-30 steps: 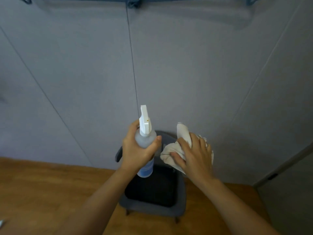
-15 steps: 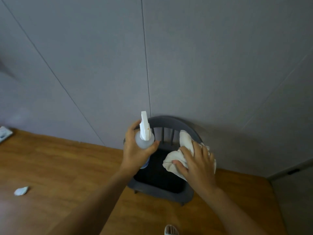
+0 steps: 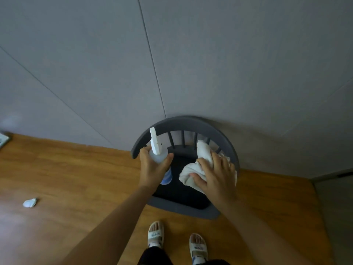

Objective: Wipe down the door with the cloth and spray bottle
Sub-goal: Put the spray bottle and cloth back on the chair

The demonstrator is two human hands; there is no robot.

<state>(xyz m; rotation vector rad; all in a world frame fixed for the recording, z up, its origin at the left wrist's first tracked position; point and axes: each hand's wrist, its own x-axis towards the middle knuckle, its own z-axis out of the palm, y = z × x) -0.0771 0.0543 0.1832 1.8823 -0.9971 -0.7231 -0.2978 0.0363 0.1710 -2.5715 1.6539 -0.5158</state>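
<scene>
We hold both tools over the chair [image 3: 219, 134] — left hand [image 3: 152, 169] grips spray bottle [image 3: 158, 155]; right hand [image 3: 215, 175] clutches cloth [image 3: 193, 169]; next, likely aim at the door [image 3: 229, 64] and spray.

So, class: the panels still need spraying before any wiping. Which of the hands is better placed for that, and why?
Left. The left hand already grips the spray bottle, its nozzle up toward the grey panels. The right hand is occupied holding the cloth.
</scene>
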